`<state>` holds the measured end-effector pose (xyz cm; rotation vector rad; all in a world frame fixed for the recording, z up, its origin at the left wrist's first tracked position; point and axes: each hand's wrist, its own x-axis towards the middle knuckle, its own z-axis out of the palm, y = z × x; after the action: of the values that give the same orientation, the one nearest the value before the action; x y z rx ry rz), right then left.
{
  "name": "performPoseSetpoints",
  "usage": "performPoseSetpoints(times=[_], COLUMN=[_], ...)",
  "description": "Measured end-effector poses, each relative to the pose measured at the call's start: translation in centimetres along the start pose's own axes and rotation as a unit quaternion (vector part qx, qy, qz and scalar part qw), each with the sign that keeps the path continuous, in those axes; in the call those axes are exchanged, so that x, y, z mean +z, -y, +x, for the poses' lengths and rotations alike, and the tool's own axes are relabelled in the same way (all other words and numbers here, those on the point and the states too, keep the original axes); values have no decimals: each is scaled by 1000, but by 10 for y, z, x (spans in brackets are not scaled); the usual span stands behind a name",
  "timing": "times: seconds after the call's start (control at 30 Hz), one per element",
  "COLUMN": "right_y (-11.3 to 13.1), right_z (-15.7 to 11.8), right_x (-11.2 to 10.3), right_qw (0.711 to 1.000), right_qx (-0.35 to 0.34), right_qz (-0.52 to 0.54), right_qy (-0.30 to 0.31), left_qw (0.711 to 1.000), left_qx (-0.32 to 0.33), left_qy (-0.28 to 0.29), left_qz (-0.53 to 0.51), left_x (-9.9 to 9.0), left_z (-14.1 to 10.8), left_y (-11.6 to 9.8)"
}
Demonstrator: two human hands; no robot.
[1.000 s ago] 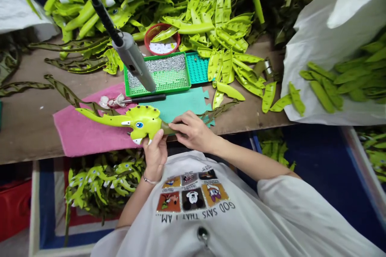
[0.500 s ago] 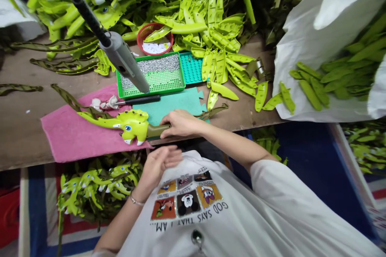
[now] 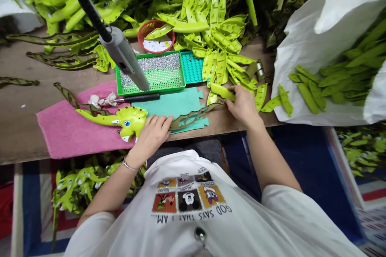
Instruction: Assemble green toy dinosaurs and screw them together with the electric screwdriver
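My left hand [image 3: 155, 131] lies over the rear of a toy dinosaur head [image 3: 129, 118], its fingers closed on the toy. The head is lime green with a blue eye, and its long green end points left. A brown openwork plastic strip [image 3: 193, 118] runs right from under this hand across a teal foam mat [image 3: 177, 100]. My right hand [image 3: 243, 106] pinches the right end of a smooth, curved lime-green plastic piece [image 3: 221, 91]. That piece rests at the near edge of a heap of similar curved halves [image 3: 221, 64]; the fingertips are partly hidden.
A grey electric screwdriver [image 3: 126, 58] hangs over a green tray [image 3: 150, 88] of small screws. Behind stands a red basket [image 3: 147, 26] with white pieces. A black-handled tool [image 3: 141, 98] lies by a pink cloth [image 3: 66, 128]. A white sack [image 3: 289, 48] of green parts stands right.
My right hand has left the toy and reached right to the curved green piece. My left hand has come up from my chest onto the toy.
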<state>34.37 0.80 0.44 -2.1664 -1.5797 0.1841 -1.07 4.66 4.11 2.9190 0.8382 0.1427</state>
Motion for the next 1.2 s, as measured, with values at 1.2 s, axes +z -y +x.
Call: performPoseSetpoints(times=[1.2], right_y=[107], right_z=[-68], right_x=[66], right_qw=[711], right_qx=[158], right_qz=[657], right_qy=[195], left_qw=[991], left_qx=[-64], left_qy=[31], left_qz=[-116], left_x=[-9], left_z=[13], left_y=[4])
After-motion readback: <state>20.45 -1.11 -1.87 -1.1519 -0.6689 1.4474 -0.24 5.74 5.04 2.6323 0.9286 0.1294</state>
